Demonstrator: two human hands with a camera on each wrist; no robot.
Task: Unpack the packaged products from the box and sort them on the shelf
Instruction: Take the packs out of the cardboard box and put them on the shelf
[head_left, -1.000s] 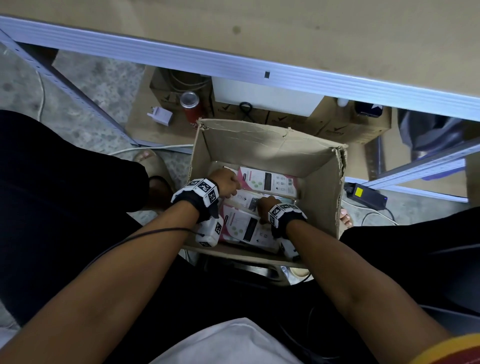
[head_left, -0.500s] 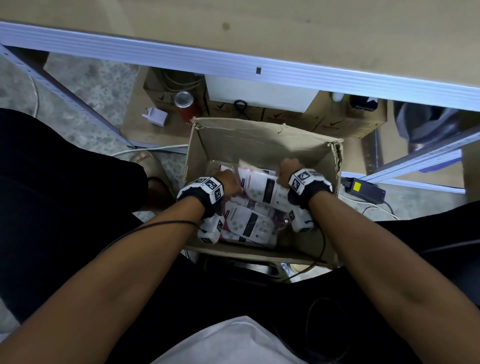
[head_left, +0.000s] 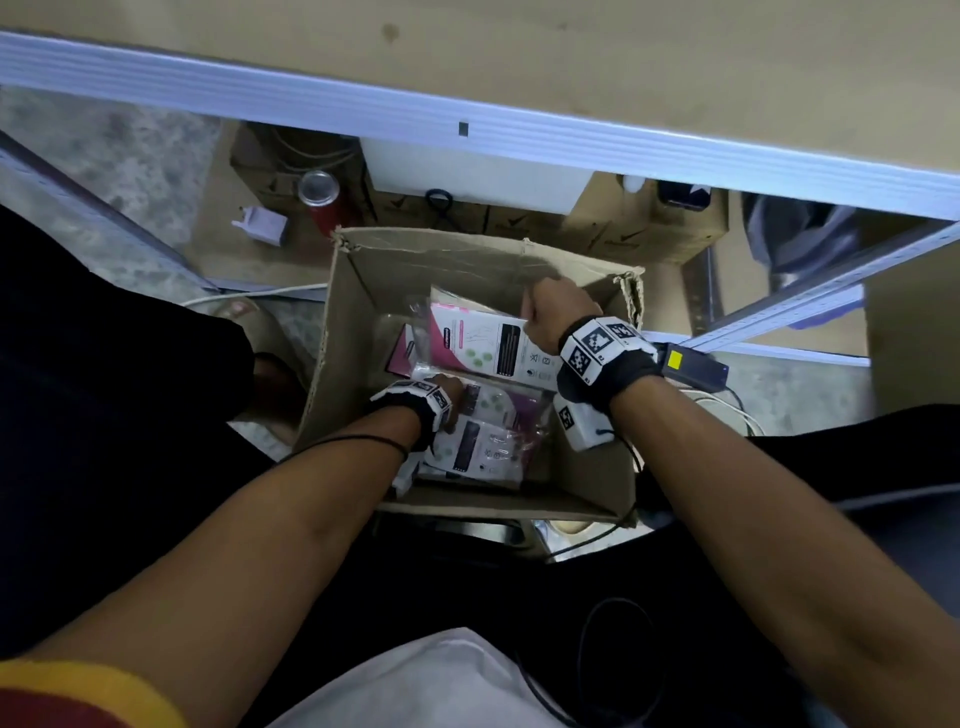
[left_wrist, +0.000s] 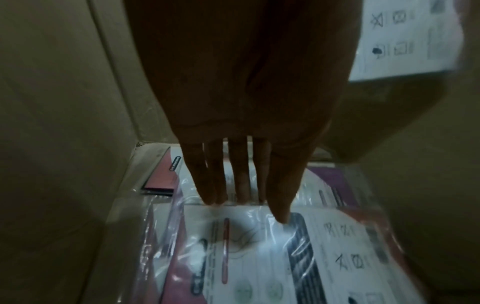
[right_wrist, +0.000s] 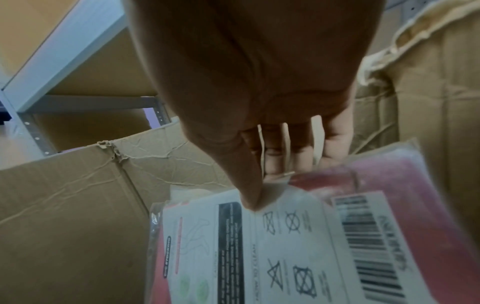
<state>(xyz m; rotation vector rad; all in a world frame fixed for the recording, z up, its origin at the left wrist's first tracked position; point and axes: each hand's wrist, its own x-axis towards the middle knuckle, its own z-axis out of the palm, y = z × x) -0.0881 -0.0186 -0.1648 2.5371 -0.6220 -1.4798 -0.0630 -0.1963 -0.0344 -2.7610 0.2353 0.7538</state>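
Observation:
An open cardboard box (head_left: 467, 260) sits on the floor between my legs, holding several flat pink-and-white packets in clear plastic. My right hand (head_left: 545, 312) pinches the far edge of one packet (head_left: 483, 343), thumb on its label (right_wrist: 249, 197), and holds it lifted and tilted above the others. My left hand (head_left: 447, 395) reaches down into the box with straight fingers (left_wrist: 215, 185), their tips touching a packet (left_wrist: 259, 246) that lies on the pile. Another packet (head_left: 483, 452) lies flat nearer me.
A shelf board (head_left: 519, 62) with a pale metal rim spans the top. Under it stand brown cartons (head_left: 649, 234), a red can (head_left: 319, 200), a white plug (head_left: 262, 226) and a white box (head_left: 472, 176). A black power adapter (head_left: 691, 364) lies to the right of the box.
My right hand has moved from the pile to the far right of the box and lifted one packet by its edge. My left hand has slid lower onto the remaining packets.

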